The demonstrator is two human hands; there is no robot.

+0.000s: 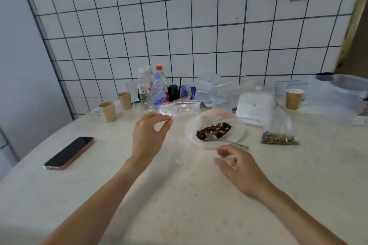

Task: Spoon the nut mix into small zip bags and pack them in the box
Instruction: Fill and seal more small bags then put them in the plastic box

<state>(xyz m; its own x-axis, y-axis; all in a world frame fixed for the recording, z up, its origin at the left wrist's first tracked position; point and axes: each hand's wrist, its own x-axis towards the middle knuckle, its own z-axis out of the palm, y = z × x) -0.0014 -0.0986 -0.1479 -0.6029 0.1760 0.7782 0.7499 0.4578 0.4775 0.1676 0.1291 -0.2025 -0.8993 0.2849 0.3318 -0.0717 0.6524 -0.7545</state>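
Observation:
The nut mix lies in a wide-open clear bag at the table's middle. A metal spoon rests in it, handle pointing right. A small zip bag filled with nuts lies to the right. Empty red-striped zip bags are stacked behind. Clear lidded boxes stand at the back. My left hand hovers just in front of the empty bags, thumb and forefinger curled towards each other with nothing seen between them. My right hand hovers just below the spoon handle, fingers loosely curled and empty.
A phone lies at the left. Paper cups and water bottles stand along the tiled wall. A large clear tub sits at the far right. A faint plastic glint shows on the table between my hands.

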